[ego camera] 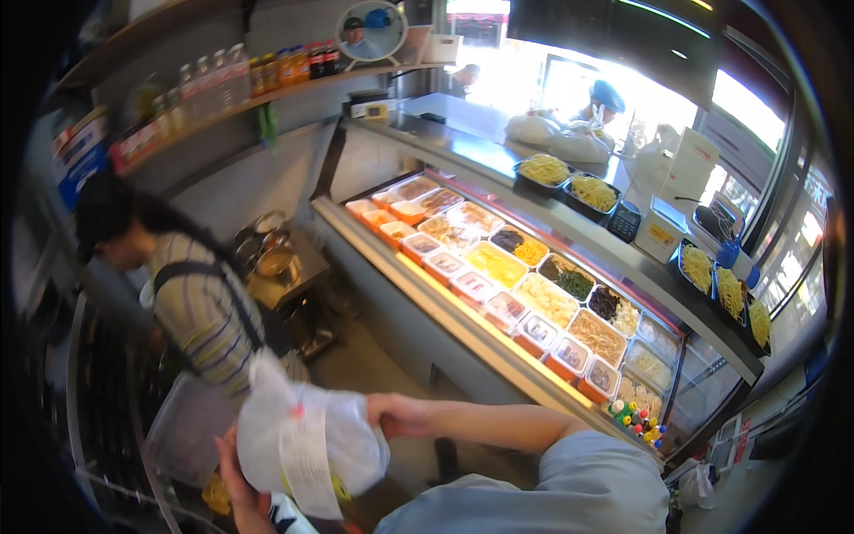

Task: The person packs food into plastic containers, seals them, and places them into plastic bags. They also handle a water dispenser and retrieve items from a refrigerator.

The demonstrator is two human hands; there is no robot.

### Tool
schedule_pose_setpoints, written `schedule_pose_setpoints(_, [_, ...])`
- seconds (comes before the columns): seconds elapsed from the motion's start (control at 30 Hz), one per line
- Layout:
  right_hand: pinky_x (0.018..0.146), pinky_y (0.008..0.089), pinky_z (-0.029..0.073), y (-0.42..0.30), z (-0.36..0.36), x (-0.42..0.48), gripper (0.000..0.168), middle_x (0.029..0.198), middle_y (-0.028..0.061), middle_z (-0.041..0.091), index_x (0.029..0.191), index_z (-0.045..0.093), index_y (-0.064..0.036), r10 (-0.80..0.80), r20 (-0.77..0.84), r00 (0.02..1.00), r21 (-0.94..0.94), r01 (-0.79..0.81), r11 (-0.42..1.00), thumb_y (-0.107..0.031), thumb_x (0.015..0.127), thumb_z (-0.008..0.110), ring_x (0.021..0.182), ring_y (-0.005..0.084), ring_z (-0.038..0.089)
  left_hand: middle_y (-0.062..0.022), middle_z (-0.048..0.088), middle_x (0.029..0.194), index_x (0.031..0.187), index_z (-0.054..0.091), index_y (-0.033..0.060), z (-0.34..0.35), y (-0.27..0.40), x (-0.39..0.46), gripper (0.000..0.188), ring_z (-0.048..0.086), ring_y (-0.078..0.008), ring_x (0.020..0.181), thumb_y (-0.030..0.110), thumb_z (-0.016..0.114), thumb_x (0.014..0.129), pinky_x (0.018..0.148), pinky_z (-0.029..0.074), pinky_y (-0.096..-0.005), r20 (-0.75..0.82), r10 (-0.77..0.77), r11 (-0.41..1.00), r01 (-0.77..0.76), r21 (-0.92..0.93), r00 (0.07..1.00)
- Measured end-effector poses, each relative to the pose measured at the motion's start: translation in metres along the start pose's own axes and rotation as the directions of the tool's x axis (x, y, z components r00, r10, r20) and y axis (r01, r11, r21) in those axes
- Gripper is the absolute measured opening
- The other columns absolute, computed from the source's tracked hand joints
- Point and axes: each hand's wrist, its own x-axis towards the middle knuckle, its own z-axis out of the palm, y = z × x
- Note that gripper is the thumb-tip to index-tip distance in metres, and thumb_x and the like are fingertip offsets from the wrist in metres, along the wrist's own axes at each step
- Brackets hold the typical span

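A knotted white plastic bag [260, 440] with a paper slip [310, 467] on its front is held up between my hands, low and left of centre. My right hand [395, 415] grips the bag's right side. Along the bag's lower left edge lies my left hand [239, 467], its palm against the plastic and its fingers pointing up. What the bag contains is hidden, apart from something yellow-green near its bottom.
A co-worker [200, 307] in a striped top stands at the left. To the right runs a glass-fronted food display case [467, 354] with many filled trays. Noodle trays [546, 170] and white bags [580, 143] stand on its upper counter. Bottles [220, 77] line a wall shelf.
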Motion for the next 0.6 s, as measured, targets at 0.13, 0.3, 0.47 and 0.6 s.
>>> schedule_pose_setpoints(0.13, [0.091, 0.0518, 0.047, -0.14, -0.062, -0.055, 0.027, 0.101, 0.0101, 0.064, 0.098, 0.062, -0.007, -0.337, -0.252, 0.907, 0.162, 0.382, 0.91, -0.016, 0.073, 0.056, 0.099, 0.0292, 0.06, -0.0098, 0.055, 0.13, 0.135, 0.042, 0.0087, 0.063, -0.035, 0.101, 0.052, 0.051, -0.0248, 0.122, 0.045, 0.046, 0.099, 0.103, 0.037, -0.0419, -0.14, 0.263, 0.92, -0.205, 0.333, 0.954])
schedule_pose_setpoints(0.3, [0.101, 0.0553, 0.042, -0.343, -0.137, -0.147, 0.054, 0.126, 0.0149, 0.053, 0.128, 0.048, -0.004, -0.766, -0.342, 0.544, -0.106, 0.788, 0.607, -0.017, 0.076, 0.05, 0.114, 0.0329, 0.052, -0.0126, 0.064, 0.107, 0.123, 0.049, 0.0084, 0.07, -0.132, 0.158, 0.034, 0.066, -0.0221, 0.093, 0.03, 0.054, 0.097, 0.072, 0.057, -0.0347, -0.078, -0.136, 0.948, 0.153, 0.278, 0.988])
schedule_pose_setpoints(0.47, [0.104, 0.0594, 0.039, -0.5, -0.234, -0.218, 0.07, 0.135, 0.0188, 0.044, 0.138, 0.037, -0.004, -0.787, -0.582, 0.205, -0.249, 0.876, 0.413, -0.015, 0.072, 0.058, 0.124, 0.0389, 0.045, -0.0152, 0.064, 0.119, 0.126, 0.055, 0.0082, 0.061, -0.195, 0.205, 0.035, 0.063, -0.0283, 0.11, 0.026, 0.058, 0.096, 0.086, 0.055, -0.0412, -0.161, -0.389, 0.897, 0.413, 0.162, 0.907])
schedule_pose_setpoints(0.6, [0.105, 0.0611, 0.037, -0.576, -0.32, -0.295, 0.07, 0.138, 0.0166, 0.045, 0.14, 0.038, -0.01, -0.741, -0.671, -0.005, -0.359, 0.877, 0.319, -0.016, 0.073, 0.058, 0.126, 0.0399, 0.045, -0.0132, 0.066, 0.106, 0.119, 0.054, 0.007, 0.089, -0.209, 0.294, 0.027, 0.065, -0.0245, 0.097, 0.022, 0.054, 0.097, 0.078, 0.056, -0.0375, -0.134, -0.398, 0.89, 0.417, 0.186, 0.908])
